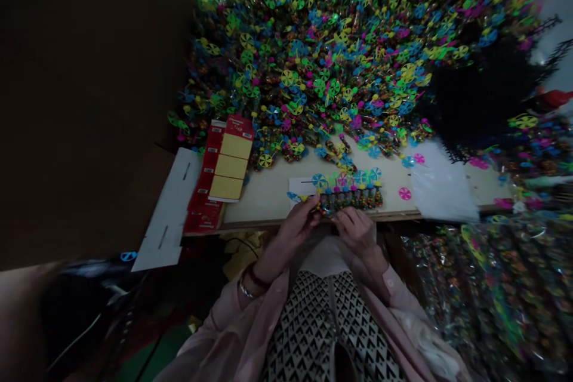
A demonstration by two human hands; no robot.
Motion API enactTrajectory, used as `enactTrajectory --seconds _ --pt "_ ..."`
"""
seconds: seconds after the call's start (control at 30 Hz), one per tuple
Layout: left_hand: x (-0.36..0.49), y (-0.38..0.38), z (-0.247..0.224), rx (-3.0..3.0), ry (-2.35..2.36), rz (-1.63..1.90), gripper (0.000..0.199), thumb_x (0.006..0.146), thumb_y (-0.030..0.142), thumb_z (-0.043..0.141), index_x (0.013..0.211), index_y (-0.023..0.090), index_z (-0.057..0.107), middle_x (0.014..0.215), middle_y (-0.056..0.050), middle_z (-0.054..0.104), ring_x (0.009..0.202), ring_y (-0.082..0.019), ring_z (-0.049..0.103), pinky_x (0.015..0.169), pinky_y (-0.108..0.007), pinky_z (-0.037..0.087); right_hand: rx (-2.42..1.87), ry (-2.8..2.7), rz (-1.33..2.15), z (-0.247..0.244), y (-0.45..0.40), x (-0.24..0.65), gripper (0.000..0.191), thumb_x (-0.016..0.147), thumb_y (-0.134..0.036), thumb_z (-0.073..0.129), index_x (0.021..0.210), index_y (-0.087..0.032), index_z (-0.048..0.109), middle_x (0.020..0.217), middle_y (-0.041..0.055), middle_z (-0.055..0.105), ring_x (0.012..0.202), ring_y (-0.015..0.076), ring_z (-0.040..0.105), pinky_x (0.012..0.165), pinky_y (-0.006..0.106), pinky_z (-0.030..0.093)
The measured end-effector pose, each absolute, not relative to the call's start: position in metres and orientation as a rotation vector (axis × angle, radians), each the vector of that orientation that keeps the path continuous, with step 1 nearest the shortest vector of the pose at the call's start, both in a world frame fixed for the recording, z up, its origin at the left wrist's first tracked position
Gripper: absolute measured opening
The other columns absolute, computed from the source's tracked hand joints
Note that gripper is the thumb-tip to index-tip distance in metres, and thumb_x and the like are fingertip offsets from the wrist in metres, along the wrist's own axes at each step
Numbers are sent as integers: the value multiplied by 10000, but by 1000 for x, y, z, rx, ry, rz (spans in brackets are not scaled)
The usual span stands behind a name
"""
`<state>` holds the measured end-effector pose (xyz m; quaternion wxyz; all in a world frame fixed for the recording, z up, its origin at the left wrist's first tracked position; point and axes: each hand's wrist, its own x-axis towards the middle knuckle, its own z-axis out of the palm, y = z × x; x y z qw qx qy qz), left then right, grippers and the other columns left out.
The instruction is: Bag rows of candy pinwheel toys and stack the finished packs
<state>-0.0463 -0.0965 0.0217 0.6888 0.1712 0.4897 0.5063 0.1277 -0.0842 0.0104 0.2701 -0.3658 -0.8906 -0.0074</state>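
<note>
A row of small clear tubes [353, 199], filled with colourful beads or candies and topped with pinwheels, lies at the front edge of the table, held in a dark strip. At its left end, my left hand [299, 222] is closed with thumb and fingers around a pinwheel tube [321, 205]. My right hand [357, 230] is just below the row, its fingers bent and pinched together by the table edge; what is in them is hidden. Under the row's left part lies a white slotted card [301, 184].
A large heap of pinwheel tubes [313, 59] covers the back of the table [268, 206]. Red-and-yellow box cards [230, 158] and a white slotted strip [168, 209] lie left, beside a big cardboard box [89, 101]. White plastic bags [443, 185] and black netting [487, 89] are right.
</note>
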Motion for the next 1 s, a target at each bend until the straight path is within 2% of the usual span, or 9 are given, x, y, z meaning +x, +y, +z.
enactTrajectory --seconds 0.13,0.27,0.47,0.57,0.67,0.77,0.83,0.9,1.0 --pt "-39 -100 18 257 1036 1053 420 625 516 756 715 159 553 566 55 461 460 -47 348 408 -198 234 -1026 -2416 -63 6 -90 133 228 966 -305 433 876 -167 591 736 47 600 693 153 543 643 258 391" --pt "-30 -106 21 258 1055 1031 424 645 526 743 711 150 557 572 51 464 450 -38 347 411 -191 231 -993 -2299 159 -3 -102 128 283 978 -239 389 743 -183 537 634 4 549 592 120 516 596 229 376" --pt "-33 -120 24 470 1160 1028 403 682 526 710 727 148 577 584 50 482 496 -50 403 460 -182 282 -1650 -1919 517 -28 -150 169 442 977 -405 326 627 -190 492 486 -48 435 446 88 413 487 209 322" --pt "-40 -128 11 608 1264 903 416 675 543 700 708 151 566 540 58 477 481 -58 388 459 -192 271 -2160 -1955 616 -37 -171 221 484 945 -478 341 653 -177 581 502 0 518 480 124 477 506 236 356" --pt "-41 -131 -2 648 1286 806 446 656 567 697 703 145 563 548 49 501 477 -62 395 458 -197 267 -2419 -2138 698 -32 -180 247 361 923 -389 394 892 -171 681 703 105 665 633 208 612 590 305 440" --pt "-35 -125 -6 658 1279 819 481 627 595 706 679 142 553 547 43 499 492 -72 423 475 -202 294 -2052 -2172 788 -17 -173 218 462 920 -366 404 1338 -182 475 1200 158 616 948 235 643 793 365 506" --pt "-30 -119 -5 653 1239 852 491 632 604 703 685 137 561 567 32 518 514 -81 450 497 -206 325 -1656 -2140 879 -7 -161 178 610 908 -410 448 1457 -201 282 1372 137 491 1069 216 606 871 364 516" --pt "-30 -115 -5 659 1193 889 491 669 610 676 719 130 580 607 17 545 539 -90 470 519 -209 352 -1376 -2089 869 0 -147 139 578 914 -380 467 1443 -209 310 1338 118 519 1107 199 588 903 337 517" --pt "-44 -110 -12 757 1239 935 488 757 622 584 774 135 604 648 1 562 561 -104 476 533 -219 372 -1282 -1961 737 3 -124 103 360 941 -282 439 1284 -207 520 1156 97 623 1082 181 595 939 328 498"
